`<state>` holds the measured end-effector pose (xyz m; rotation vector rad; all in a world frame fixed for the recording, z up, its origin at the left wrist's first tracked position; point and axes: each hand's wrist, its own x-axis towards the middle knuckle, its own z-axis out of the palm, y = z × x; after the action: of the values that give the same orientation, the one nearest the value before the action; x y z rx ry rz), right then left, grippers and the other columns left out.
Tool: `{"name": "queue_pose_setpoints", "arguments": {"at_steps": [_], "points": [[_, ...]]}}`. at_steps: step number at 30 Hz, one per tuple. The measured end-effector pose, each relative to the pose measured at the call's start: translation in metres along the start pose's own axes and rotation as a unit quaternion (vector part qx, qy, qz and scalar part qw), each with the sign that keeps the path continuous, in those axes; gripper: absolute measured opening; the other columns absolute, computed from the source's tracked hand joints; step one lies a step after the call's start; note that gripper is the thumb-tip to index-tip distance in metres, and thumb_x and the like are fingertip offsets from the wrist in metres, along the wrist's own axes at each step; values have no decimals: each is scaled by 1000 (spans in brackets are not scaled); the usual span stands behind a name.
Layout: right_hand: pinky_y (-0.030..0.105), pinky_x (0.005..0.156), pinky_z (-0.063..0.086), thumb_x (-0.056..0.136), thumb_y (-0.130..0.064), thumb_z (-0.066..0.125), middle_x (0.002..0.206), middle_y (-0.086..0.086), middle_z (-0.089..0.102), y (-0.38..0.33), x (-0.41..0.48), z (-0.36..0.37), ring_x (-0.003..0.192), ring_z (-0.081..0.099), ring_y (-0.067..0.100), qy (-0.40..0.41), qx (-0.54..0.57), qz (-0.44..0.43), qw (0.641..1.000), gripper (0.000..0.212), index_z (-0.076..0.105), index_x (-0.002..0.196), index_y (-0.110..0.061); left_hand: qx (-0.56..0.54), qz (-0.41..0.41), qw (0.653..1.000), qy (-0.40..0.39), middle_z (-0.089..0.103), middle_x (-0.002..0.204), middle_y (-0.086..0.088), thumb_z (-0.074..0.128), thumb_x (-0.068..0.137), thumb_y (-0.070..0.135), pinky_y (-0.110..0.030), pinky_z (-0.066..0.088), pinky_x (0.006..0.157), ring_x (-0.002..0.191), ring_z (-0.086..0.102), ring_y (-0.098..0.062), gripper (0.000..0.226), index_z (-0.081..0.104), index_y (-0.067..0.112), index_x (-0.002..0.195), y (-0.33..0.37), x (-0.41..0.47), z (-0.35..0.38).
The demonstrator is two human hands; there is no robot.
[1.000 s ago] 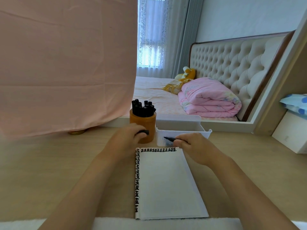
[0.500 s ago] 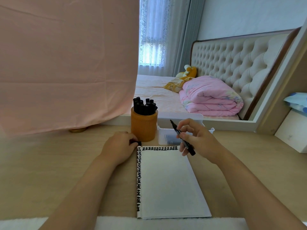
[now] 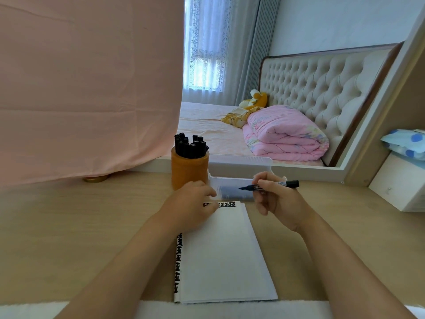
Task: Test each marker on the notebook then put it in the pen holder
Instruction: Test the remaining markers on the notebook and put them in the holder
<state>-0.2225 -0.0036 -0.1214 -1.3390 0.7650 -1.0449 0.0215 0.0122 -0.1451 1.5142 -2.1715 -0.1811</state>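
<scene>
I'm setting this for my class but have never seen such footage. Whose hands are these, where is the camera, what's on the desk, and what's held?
There is no machine: a person works bare-handed, and the single camera sits on their head, looking forward and down. On the desk lies a white notebook; behind it stand an orange pen holder full of black markers and a clear tray. The right hand has an uncapped black marker in its grip, tip pointing left, off the page. The left hand rests on the notebook's top left corner; whether it holds anything is hidden.
</scene>
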Motion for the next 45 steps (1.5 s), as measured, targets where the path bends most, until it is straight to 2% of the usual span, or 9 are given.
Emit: {"name": "queue_pose_setpoints", "arguments": {"at_steps": [2, 6, 12, 17, 20, 24, 28, 41, 45], "points": [[28, 46, 39, 84, -15, 58, 68, 18, 59, 10, -2, -2, 50, 54, 29, 28, -47, -1, 999, 13, 66, 94, -11, 12, -5, 1000, -27, 59, 120, 10, 56, 93, 48, -31, 49, 90, 108, 51, -8, 41, 59, 28, 129, 7, 3, 3], [26, 43, 38, 90, 2, 61, 64, 16, 61, 21, -2, 1, 51, 54, 28, 72, -162, -9, 984, 3, 60, 90, 0, 8, -10, 998, -59, 60, 125, 6, 57, 93, 47, -32, 52, 88, 105, 55, -12, 46, 57, 26, 134, 24, 9, 11], [23, 44, 39, 88, -2, 64, 62, 15, 61, 34, 7, 2, 50, 53, 24, 140, -197, -12, 970, 16, 56, 74, -7, 30, 0, 999, -29, 63, 121, 6, 59, 88, 55, -31, 54, 84, 103, 55, -10, 48, 61, 29, 128, 34, 15, 27], [27, 49, 43, 86, -2, 65, 59, 14, 58, 39, 12, 3, 50, 51, 21, 134, -222, -19, 966, 20, 53, 71, -9, 3, -12, 999, -34, 59, 126, 7, 60, 89, 54, -27, 49, 85, 109, 50, -10, 46, 60, 33, 130, 33, 17, 32], [30, 52, 44, 86, -5, 66, 60, 17, 58, 41, 13, 2, 52, 51, 22, 124, -241, -20, 962, 17, 54, 74, -1, 1, -14, 999, -35, 58, 127, 7, 59, 89, 56, -24, 46, 83, 109, 50, -9, 47, 60, 34, 131, 32, 18, 33], [29, 53, 45, 85, -6, 67, 56, 6, 59, 42, 14, 1, 51, 52, 16, 119, -256, -23, 959, 17, 55, 75, 0, 2, -14, 999, -40, 57, 129, 6, 58, 90, 55, -22, 41, 80, 111, 50, -10, 47, 59, 33, 132, 33, 17, 34], [31, 55, 46, 85, -8, 69, 55, -2, 59, 43, 14, 1, 52, 53, 13, 119, -274, -26, 954, 18, 58, 71, -9, -1, -14, 999, -41, 56, 130, 6, 58, 91, 54, -21, 37, 80, 113, 48, -9, 47, 58, 32, 133, 34, 18, 33], [29, 58, 41, 79, -11, 70, 60, -4, 59, 46, 16, -2, 58, 52, 13, 130, -307, -31, 942, 23, 55, 63, -18, 8, -25, 998, -49, 56, 132, 8, 57, 90, 57, -28, 46, 90, 117, 46, -11, 48, 59, 34, 132, 33, 18, 35], [21, 52, 39, 80, -9, 70, 58, -8, 59, 43, 14, 0, 54, 50, 7, 112, -323, -26, 939, 24, 55, 64, -17, 11, -22, 999, -49, 55, 131, 8, 57, 90, 57, -27, 44, 88, 116, 46, -10, 47, 60, 34, 131, 33, 17, 35]]}}
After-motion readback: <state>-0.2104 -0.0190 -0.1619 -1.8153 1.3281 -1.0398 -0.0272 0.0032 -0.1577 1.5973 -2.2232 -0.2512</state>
